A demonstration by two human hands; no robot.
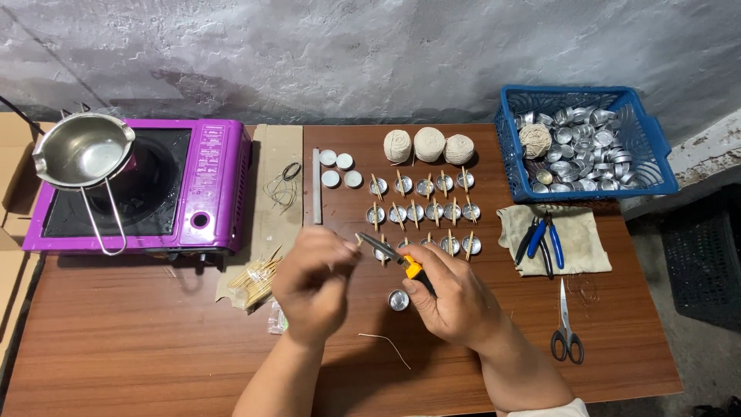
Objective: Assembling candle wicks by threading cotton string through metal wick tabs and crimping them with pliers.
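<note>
Between both hands point(386, 289), yellow-handled pliers point(394, 255) pinch something small.

— What sort of place is this looking like?
— A makeshift craft workshop: a rough plastered wall point(370, 54) is backing a wooden table point(154, 347) that is carrying a purple portable stove point(208, 181), pliers point(540, 241) and a blue basket point(652, 147) of metal cups.

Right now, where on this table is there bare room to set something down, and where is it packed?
Bare wood lies along the near left of the table, below the purple stove, and at the near right beyond the scissors. The middle is crowded: rows of metal cups sit just behind the left hand and right hand.
</note>
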